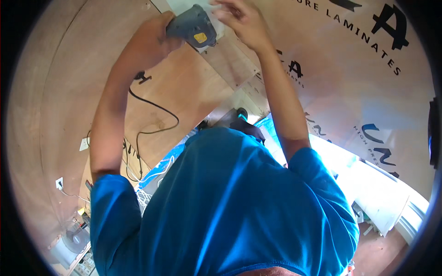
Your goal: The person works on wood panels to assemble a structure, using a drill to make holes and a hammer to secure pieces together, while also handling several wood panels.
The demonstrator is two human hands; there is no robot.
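Observation:
My left hand (156,41) is wrapped round the grip of a dark grey corded power tool (195,27) with a yellow label on its side. The exact kind of tool is not clear. It is held up at the top of the view, close to the wooden panels. A black cord (159,107) hangs from below my left wrist and loops downward. Just right of the tool's head, my right hand (241,20) is raised with its fingers bent and apart. Nothing shows in it, though the fingertips are slightly blurred.
Brown wooden panels (69,115) stand on the left, and a printed laminate sheet (340,83) is on the right. Wall outlets (59,183) sit at the left. A clear plastic container (76,234) stands lower left, and a bright white board (368,184) lies right.

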